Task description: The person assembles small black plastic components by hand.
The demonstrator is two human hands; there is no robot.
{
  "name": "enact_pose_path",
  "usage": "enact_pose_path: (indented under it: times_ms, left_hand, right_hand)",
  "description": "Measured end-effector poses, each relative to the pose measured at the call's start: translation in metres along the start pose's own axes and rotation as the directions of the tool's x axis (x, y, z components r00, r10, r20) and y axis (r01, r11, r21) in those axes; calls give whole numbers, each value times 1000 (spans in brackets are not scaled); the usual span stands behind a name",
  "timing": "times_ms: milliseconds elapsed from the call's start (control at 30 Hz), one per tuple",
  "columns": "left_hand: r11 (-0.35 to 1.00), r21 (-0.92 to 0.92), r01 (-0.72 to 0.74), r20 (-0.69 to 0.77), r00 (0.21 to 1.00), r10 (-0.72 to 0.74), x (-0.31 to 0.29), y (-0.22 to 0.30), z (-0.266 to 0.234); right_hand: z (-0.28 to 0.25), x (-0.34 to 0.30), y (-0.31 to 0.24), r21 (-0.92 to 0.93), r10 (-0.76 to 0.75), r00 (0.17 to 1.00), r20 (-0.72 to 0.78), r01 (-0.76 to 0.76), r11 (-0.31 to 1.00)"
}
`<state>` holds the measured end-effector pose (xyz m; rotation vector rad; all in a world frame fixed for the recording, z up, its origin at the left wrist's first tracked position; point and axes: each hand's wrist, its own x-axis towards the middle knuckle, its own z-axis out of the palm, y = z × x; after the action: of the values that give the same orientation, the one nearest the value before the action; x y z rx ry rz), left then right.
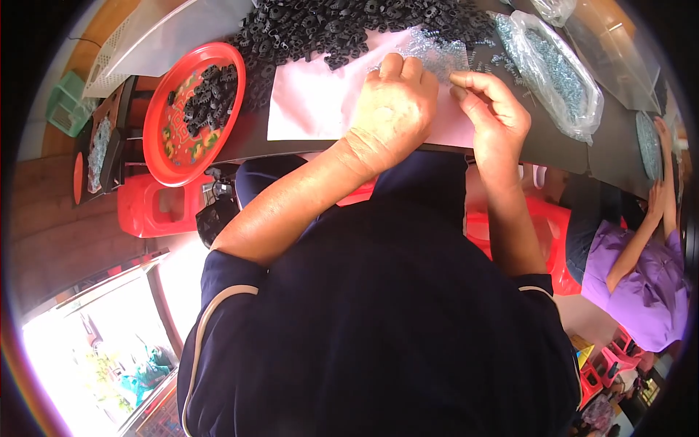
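My left hand (397,105) is over a pink sheet (302,102) on the dark table, its back turned up and its fingers curled; whatever they hold is hidden. Just right of it, thumb and forefinger of my right hand (499,113) pinch together, with any item between them too small to make out. Beyond both hands lies a loose scatter of small silvery-blue metal pieces (440,54) on the sheet. A large heap of small black plastic parts (313,29) spreads along the far side of the sheet.
At left, a red round tray (154,138) holds more black parts. A clear plastic bag (586,120) of silvery-blue pieces lies at right. Translucent bins (164,36) stand at the far left. Another person in a purple top (633,284) works at the far right. Red stools (138,207) flank me.
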<state>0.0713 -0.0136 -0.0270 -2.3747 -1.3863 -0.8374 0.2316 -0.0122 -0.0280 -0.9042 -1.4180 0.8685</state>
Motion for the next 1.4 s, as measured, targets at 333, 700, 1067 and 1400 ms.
enact_pose_path:
  times_ms: [333,700,1067,1400]
  left_hand:
    - [999,-22,-25,31,999,26,4,0,6]
    - [1000,14,-10,-2,1000,10,7,-4,8]
    - [172,-821,544,434,791,-432,22,-19,-43]
    - [-29,-835,550,485,710,-510,27,-31,-46]
  right_hand:
    - [-1,0,1,28,14,1000,7,-14,1000]
    - [-1,4,2,80,-4,1000,-18,6,997]
    - [16,34,-22,95,103,961,256,-131,987]
    - [33,43,-23,220,120,964,236,-174,960]
